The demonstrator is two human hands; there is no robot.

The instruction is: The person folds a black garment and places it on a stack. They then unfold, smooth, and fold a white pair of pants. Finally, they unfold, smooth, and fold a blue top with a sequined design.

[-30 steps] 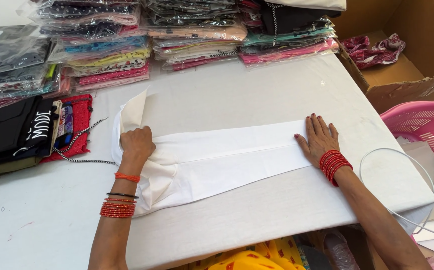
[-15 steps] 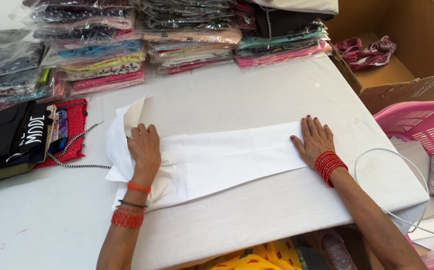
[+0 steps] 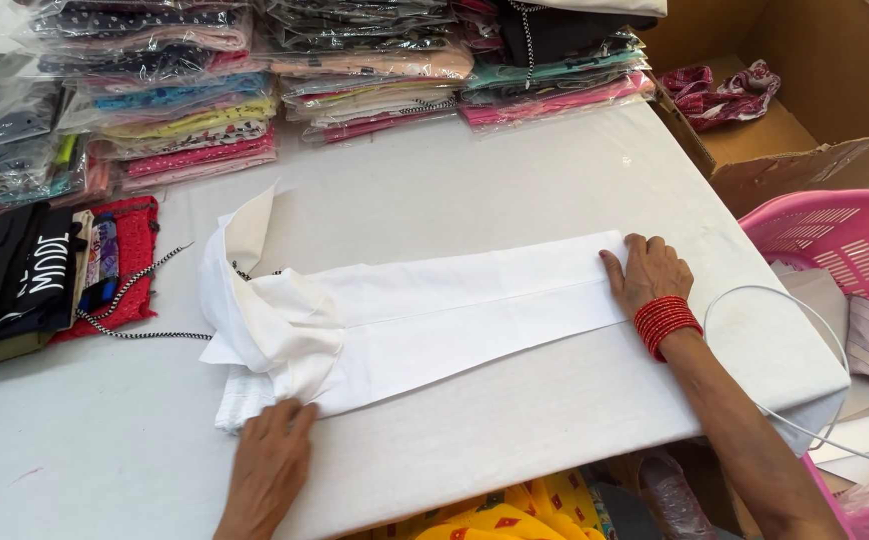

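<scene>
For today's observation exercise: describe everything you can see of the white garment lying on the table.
The white garment looks like thin woven cotton, folded into a long narrow band lying flat across the white table. A lengthwise fold line runs along it. Its left end is bunched, with a flap standing up. The right hand presses its right end flat; the left hand touches its lower left corner.

A folded white garment (image 3: pixel 435 320) lies lengthwise on the white counter (image 3: pixel 515 180). The left hand (image 3: pixel 270 455) touches its near left corner; the right hand (image 3: pixel 650 272) presses flat on its right end. Bagged clothes stacks (image 3: pixel 285 80) line the far edge.
</scene>
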